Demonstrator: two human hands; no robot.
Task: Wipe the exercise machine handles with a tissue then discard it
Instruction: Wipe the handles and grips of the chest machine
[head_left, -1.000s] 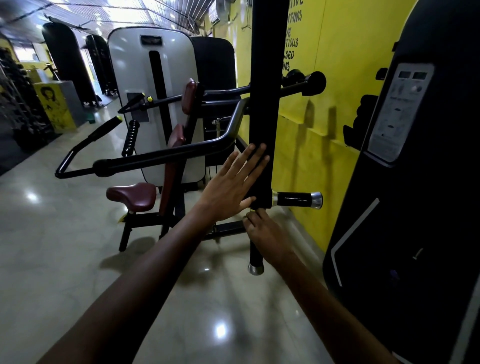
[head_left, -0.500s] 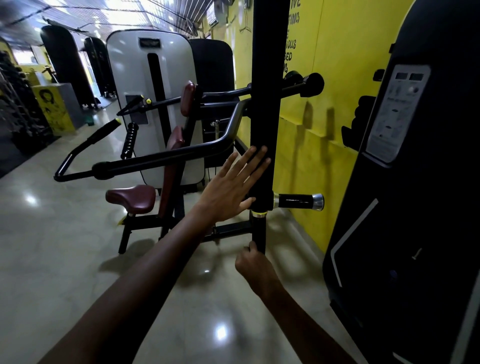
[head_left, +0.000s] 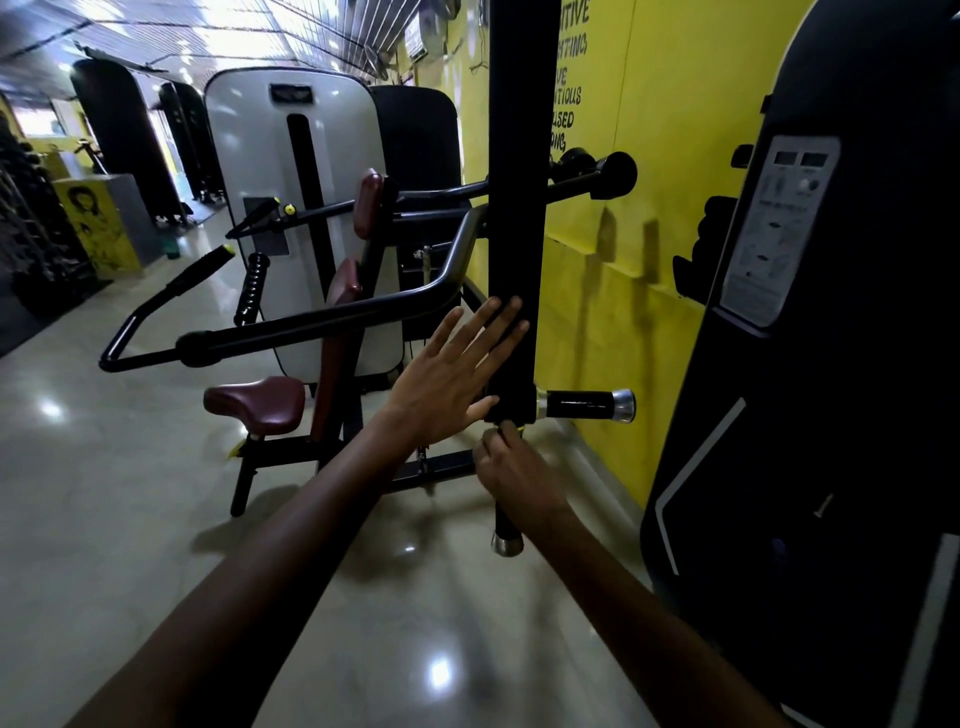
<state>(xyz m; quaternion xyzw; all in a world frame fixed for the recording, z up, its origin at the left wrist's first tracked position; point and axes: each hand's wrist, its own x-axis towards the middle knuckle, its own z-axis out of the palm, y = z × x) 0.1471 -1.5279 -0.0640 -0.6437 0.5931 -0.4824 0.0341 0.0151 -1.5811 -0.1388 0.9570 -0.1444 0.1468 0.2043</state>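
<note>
Head view, black upright bar (head_left: 517, 208): seen in the centre of the frame, running from the top edge down to a junction just right of centre.
Left hand (head_left: 447, 382): laid flat against the left face of the upright bar, fingers straight and spread, fingertips (head_left: 511, 306) pointing up and to the right, thumb touching the junction block.
Right hand (head_left: 511, 467): placed just below the left hand, fingers curled round the lower vertical handle (head_left: 506, 525) at its upper end, directly under the junction.
Lower vertical handle: a black grip hanging below the junction, its chrome end cap (head_left: 507, 544) visible below the right hand.
Side handle (head_left: 584, 405): a black grip with a chrome end, projecting horizontally to the right from the junction, untouched by either hand, just right of the left thumb.
Tissue: not made out in this view; whether one is enclosed under the right hand's fingers cannot be told.
Curved machine arm (head_left: 311, 325): a black tube stretching from the upright bar towards the left of the frame, behind the left hand.
Maroon seat (head_left: 254, 402): seen left of centre, on a black frame, well apart from both hands.
White weight-stack cover (head_left: 260, 182): standing upright in the upper left of centre, behind the seat.
Yellow wall (head_left: 649, 156): filling the upper right, with black lettering beside the upright bar.
Black machine housing (head_left: 831, 415): at the right edge, carrying a grey instruction placard (head_left: 774, 228).
Floor (head_left: 130, 493): glossy and pale, with light reflections.
</note>
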